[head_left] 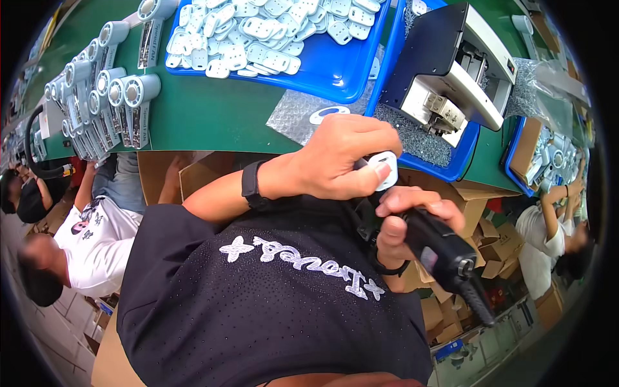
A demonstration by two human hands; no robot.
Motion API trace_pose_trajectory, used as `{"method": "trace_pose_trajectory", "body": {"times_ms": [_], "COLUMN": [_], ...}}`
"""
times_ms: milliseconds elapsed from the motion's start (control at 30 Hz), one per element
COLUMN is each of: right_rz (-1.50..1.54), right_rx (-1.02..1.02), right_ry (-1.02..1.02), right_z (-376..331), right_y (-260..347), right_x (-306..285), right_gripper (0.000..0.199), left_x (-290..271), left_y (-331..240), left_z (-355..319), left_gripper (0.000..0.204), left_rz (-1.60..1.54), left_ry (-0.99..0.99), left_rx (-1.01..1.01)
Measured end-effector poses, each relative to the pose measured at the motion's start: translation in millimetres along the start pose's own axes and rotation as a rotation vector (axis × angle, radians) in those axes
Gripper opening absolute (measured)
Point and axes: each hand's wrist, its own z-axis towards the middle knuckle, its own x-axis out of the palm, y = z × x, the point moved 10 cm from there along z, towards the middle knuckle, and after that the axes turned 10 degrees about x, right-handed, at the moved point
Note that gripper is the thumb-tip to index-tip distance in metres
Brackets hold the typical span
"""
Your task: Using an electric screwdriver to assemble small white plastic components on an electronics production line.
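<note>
head view: left hand (351,155) is closed up, pinching a small white plate (387,174), thumb flat on its face, fingers curled behind. right hand (416,222) is wrapped around a black power driver (442,248), fingertips near the plate. both hands are close together in front of the chest, just off the table edge.

hard to see: the driver's front end is lost behind the hands and against the black shirt (284,290), so can't tell if its tip touches the plate. the plate's lower part and back are covered too. left fingers are mostly tucked out of sight. outer rim is dark and warped, people at both sides are cut off or blurred. the metal bits (431,147) under the machine (445,77) are too fine to make out singly.

plate looks: pale, rounded, smooth, small dark marks near its top, tilted in the grip. similar ones are heaped loose in the blue tray (332,80) beyond the hands, filling its far and left parts. one more oval piece (329,115) with a blue centre lies on the bubble wrap (293,116), just past the left hand. the green table (206,116) also carries rows of pale round-headed gadgets (142,90), off to the left.
</note>
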Motion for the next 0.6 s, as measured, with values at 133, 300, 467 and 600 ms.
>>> {"method": "trace_pose_trajectory", "body": {"times_ms": [133,300,467,600], "right_rz": [0.101,0.033,0.128,0.351], "right_rx": [-0.154,-0.371,-0.169,-0.054], "right_ry": [-0.076,-0.144,-0.251,0.004], "right_z": [39.9,101.8,117.9,81.0], "right_y": [32.1,54.3,19.9,56.0], "right_x": [-25.9,-65.8,-77.6,-49.9], "right_gripper": [0.035,0.038,0.042,0.029], "left_x": [-1.5,4.2,6.2,6.1], "left_y": [11.0,10.9,14.5,17.2], "left_z": [-9.3,-3.4,-1.7,0.4], "left_gripper": [0.038,0.039,0.038,0.037], "left_rz": [-0.084,-0.081,-0.053,-0.061], "left_ry": [-0.060,-0.050,-0.050,-0.031], "left_rx": [0.002,0.056,0.076,0.085]}}
